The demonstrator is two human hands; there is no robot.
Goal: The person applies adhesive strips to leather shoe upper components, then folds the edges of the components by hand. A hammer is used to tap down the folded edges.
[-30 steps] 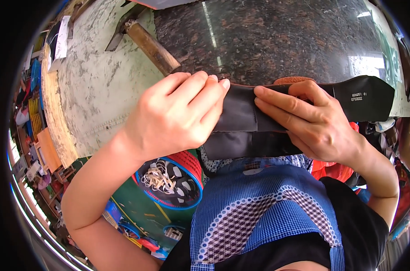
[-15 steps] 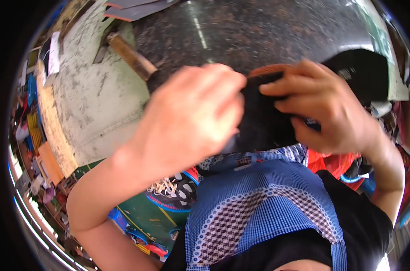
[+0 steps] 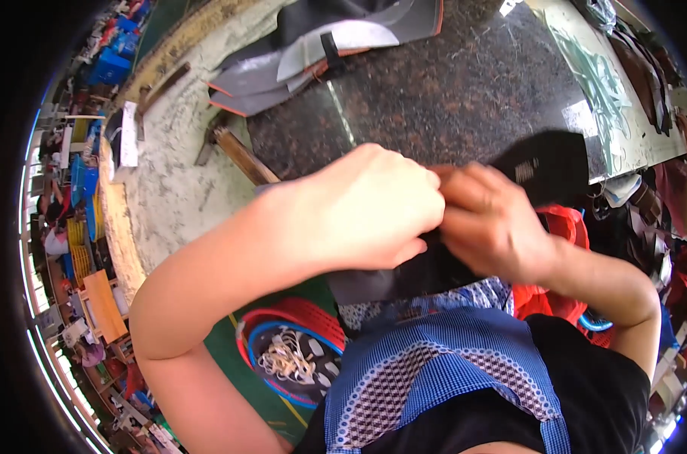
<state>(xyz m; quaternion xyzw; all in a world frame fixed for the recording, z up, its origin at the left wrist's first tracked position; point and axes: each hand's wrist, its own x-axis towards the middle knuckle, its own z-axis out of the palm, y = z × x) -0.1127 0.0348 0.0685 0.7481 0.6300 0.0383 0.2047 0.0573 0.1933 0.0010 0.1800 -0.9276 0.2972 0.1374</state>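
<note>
A black flat piece of material (image 3: pixel 549 165) is held close in front of my chest, above the dark speckled stone slab (image 3: pixel 449 98). My left hand (image 3: pixel 366 208) grips its middle with the fingers curled over it. My right hand (image 3: pixel 495 223) pinches the same piece right beside the left, fingertips meeting. The right end of the piece sticks out past my right hand; the lower part (image 3: pixel 404 276) hangs below both hands. How the piece is folded under my fingers is hidden.
A hammer with a wooden handle (image 3: pixel 237 151) lies at the slab's left edge on a worn pale worktop (image 3: pixel 169 197). Grey and black cut pieces (image 3: pixel 321 53) are stacked at the back. A red and blue basket (image 3: pixel 290 356) stands on the floor below.
Both hands have drawn together and closed tighter over the black piece, which was stretched flat between them a second ago. The view has shifted so more of the bench's back shows.
</note>
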